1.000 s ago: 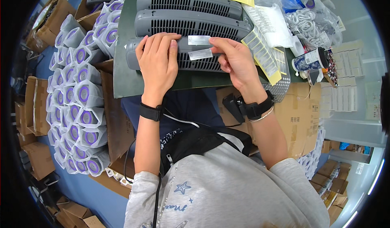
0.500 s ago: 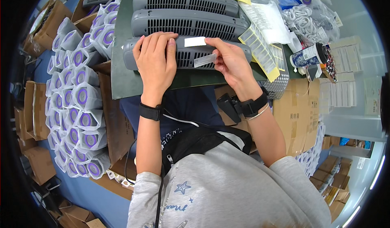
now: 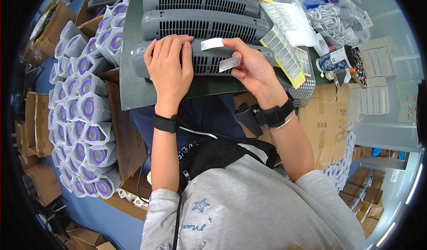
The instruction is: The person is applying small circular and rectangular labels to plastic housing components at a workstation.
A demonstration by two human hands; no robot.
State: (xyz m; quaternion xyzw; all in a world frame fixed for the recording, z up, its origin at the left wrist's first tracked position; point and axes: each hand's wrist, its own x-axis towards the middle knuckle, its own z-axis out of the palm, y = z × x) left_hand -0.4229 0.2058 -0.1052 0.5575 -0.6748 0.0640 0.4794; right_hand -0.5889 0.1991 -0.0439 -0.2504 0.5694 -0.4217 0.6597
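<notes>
Across the near part of the table lies a dark grey slotted plastic housing (image 3: 205,64). My left hand (image 3: 170,65) rests on its left half, fingers stretched out and lying over it. Above its right half, my right hand (image 3: 255,69) pinches small white labels. One white label (image 3: 211,44) sticks out from my index fingertip, over the housing's far edge. A second label (image 3: 230,63) hangs between my thumb and the other fingers, in front of the slots. Whether the first label touches the housing, I cannot tell.
Two similar grey housings (image 3: 200,25) lie behind. To the right are a yellow-backed label sheet (image 3: 284,56), a dark patterned cup (image 3: 336,59) and bundled white cables (image 3: 331,23). Left of the table (image 3: 142,97) stand many wrapped purple-ringed cylinders (image 3: 89,107). A cardboard box (image 3: 327,130) stands at right.
The label at my right index finger has tilted, its right end now higher. The second label has shifted slightly right and turned. My left hand stays on the housing.
</notes>
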